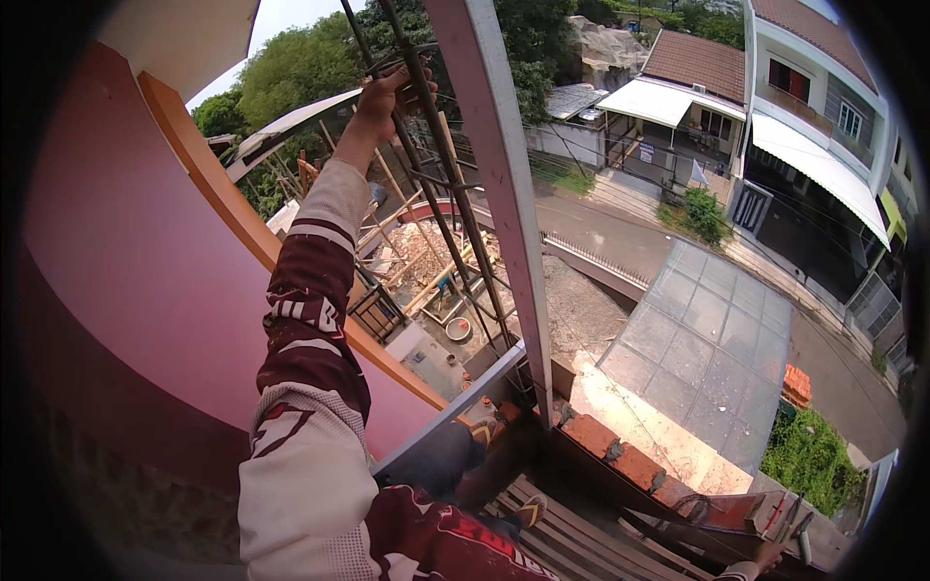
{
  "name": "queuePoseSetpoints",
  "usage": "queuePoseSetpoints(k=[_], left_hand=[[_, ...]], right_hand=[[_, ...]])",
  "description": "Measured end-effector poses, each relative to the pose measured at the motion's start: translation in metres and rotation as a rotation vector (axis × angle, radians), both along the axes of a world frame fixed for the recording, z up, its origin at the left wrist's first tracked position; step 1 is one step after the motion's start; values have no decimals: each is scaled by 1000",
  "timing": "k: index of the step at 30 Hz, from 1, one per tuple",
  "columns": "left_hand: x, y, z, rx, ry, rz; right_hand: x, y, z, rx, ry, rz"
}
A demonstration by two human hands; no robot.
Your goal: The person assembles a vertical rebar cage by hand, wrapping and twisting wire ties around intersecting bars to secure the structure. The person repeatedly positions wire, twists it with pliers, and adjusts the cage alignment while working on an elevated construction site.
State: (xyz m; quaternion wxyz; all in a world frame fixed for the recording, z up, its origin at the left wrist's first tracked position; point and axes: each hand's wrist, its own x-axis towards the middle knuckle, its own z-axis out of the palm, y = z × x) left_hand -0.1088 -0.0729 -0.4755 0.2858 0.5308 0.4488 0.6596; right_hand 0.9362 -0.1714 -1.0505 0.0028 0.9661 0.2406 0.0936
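Observation:
My left hand (392, 95), arm stretched up and forward, is closed around a dark steel bar of a tall rebar cage (448, 179). The cage has several long bars tied with bent cross-ties and rises from the brickwork below. Just right of it stands a long, straight pinkish-grey board (504, 194), apart from my hand. At the lower right edge, my right hand (768, 555) is small and partly cut off. Beside it are thin tools, one with a red handle (775, 515). Its fingers are too unclear to read.
A slatted wooden platform (591, 537) lies under my sandalled feet. A row of orange bricks (620, 453) with mortar runs along the edge, high above a street (620, 232). A grey straightedge (455, 402) slants by my legs. A pink wall (165, 261) curves at left; rubble (426, 254) lies below.

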Motion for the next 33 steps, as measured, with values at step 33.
queuePoseSetpoints(k=[33], left_hand=[[31,9,-2,137,-136,19]], right_hand=[[-737,283,543,768,248,2185]])
